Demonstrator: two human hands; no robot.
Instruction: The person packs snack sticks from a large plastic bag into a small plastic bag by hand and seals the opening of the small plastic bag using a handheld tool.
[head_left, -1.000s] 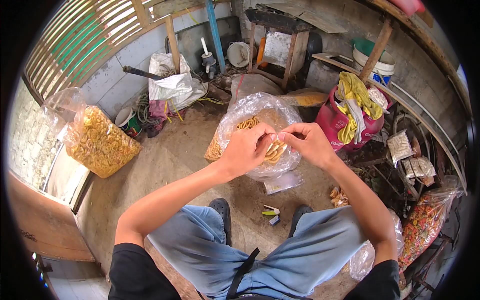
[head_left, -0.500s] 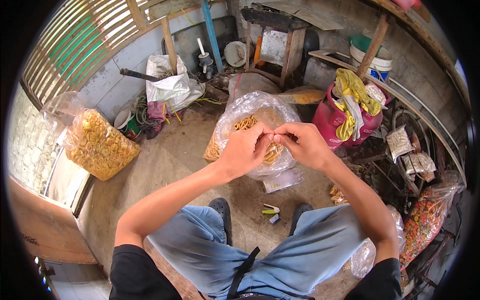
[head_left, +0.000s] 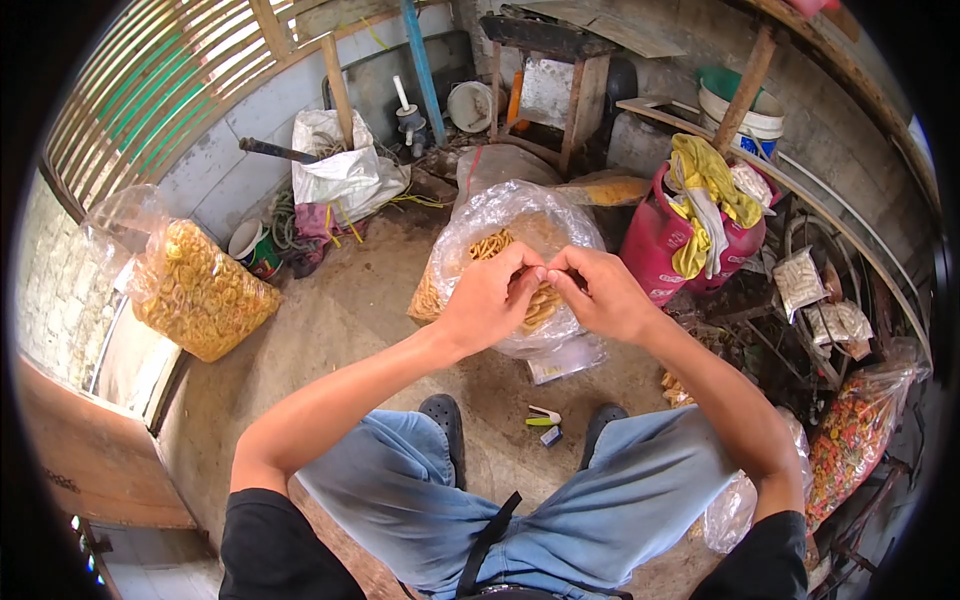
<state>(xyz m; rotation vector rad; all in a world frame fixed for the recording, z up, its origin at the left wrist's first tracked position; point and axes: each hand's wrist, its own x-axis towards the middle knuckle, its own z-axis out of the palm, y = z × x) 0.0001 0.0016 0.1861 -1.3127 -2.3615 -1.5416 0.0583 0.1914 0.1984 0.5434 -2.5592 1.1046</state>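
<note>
My left hand (head_left: 490, 300) and my right hand (head_left: 603, 292) meet at the fingertips above a large open clear plastic bag (head_left: 460, 235) of brown snack pieces (head_left: 492, 244). Both hands pinch with thumb and forefinger; what lies between the fingertips is too small to make out. The bag stands on the floor in front of my feet. At its near side lies a clear plastic packet (head_left: 563, 360). Closer to me on the floor are a green and white stapler (head_left: 542, 416) and a small blue box (head_left: 551, 436).
A full bag of yellow snacks (head_left: 205, 290) stands at the left. Pink containers (head_left: 655, 240) with yellow cloths (head_left: 712, 185) are at the right, near hanging small packets (head_left: 798, 284) and a bag of colourful snacks (head_left: 860, 435). A white sack (head_left: 345, 165) rests by the back wall.
The camera view has shifted slightly. My hands stay together at the fingertips, and my right hand has moved a little to the left.
</note>
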